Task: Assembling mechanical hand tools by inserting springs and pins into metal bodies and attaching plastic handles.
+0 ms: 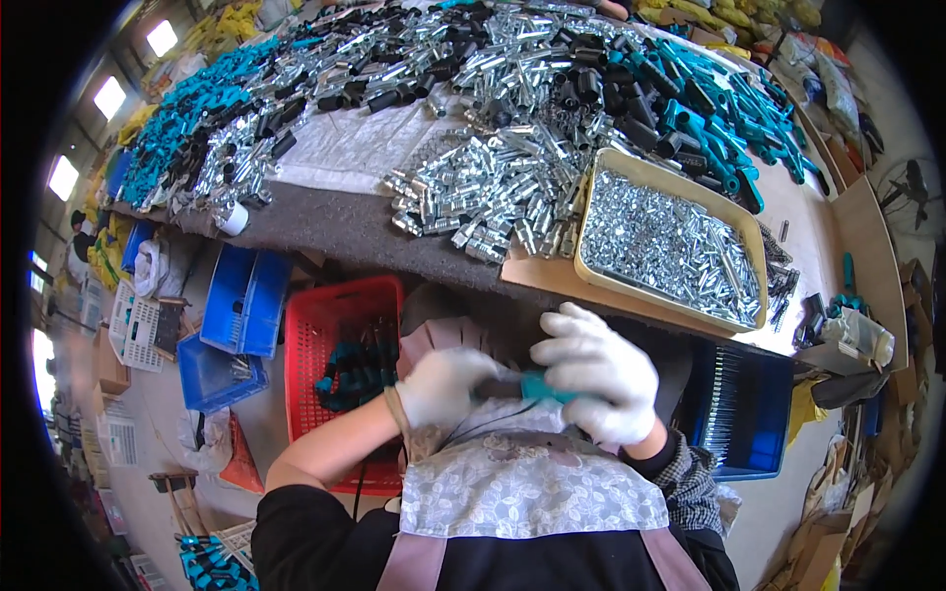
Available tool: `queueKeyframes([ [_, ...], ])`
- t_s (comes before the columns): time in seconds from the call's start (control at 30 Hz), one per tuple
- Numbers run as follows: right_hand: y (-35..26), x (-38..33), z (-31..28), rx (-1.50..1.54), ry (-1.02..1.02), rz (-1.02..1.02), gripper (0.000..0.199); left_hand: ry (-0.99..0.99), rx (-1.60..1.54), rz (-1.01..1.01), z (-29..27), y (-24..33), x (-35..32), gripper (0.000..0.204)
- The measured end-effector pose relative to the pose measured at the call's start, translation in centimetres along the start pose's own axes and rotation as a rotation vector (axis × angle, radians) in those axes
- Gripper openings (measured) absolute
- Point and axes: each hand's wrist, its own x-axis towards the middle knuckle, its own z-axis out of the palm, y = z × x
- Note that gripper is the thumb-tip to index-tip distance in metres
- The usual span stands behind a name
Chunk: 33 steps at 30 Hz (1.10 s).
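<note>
In front of my apron, a teal and black tool handle point(540, 387) lies level between my two gloved hands. My left hand point(448, 386), in a white knit glove and smeared by motion, is closed on its dark end. Around the teal end curls my right hand point(603, 372), gloved too, with thumb below and upper fingers loosely bent. The glove hides part of the teal end. Just beyond my hands, on the bench, a cream tray point(581, 258) holds many tiny metal pins. Beside it is a heap of silver metal fittings point(483, 192).
Teal handles point(724, 128) and black sleeves point(389, 98) cover the bench further back. A red basket point(305, 394) with teal and black tools stands below left, near blue bins point(232, 295). Below right, a blue crate point(764, 424) holds thin metal rods.
</note>
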Motion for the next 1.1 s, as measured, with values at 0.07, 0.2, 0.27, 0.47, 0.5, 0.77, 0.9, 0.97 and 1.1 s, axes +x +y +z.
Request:
queueKeyframes([
  [0.07,1.4,-1.5,-1.3,0.313,0.281,0.252,0.029,-0.070,-0.001,0.131,-0.5,0.3,-0.7,0.037],
  [0.2,0.3,-1.0,-0.2,0.046,0.187,-0.083,0.022,0.104,-0.390,-0.483,-0.1,1.2,1.2,0.022],
  [0.27,-0.7,-0.3,0.5,-0.055,0.117,0.008,0.020,-0.022,-0.071,0.016,1.7,-0.5,0.2,0.019],
  [0.47,4.5,-4.0,-1.4,-0.385,-0.095,0.922,0.036,-0.312,0.462,0.080,-3.5,3.0,2.4,0.026],
  [0.5,4.9,-3.9,-0.5,-0.673,-0.336,0.887,0.042,-0.379,0.510,0.112,-4.2,3.2,3.4,0.027],
  [0.77,4.6,-4.7,2.9,0.665,-0.009,1.038,0.046,0.310,0.478,0.066,-9.3,-1.8,15.0,0.028],
  [0.9,5.0,-5.8,3.2,0.646,0.036,0.904,0.048,-0.044,0.724,-0.159,-9.0,-5.2,17.3,0.038],
  [0.97,4.5,-5.5,2.9,0.697,0.088,0.899,0.050,-0.079,0.658,-0.226,-8.9,-4.9,18.0,0.038],
  [1.1,3.2,-4.6,3.0,0.582,0.193,1.001,0.052,0.287,0.090,-0.108,-8.0,-2.9,15.3,0.034],
])
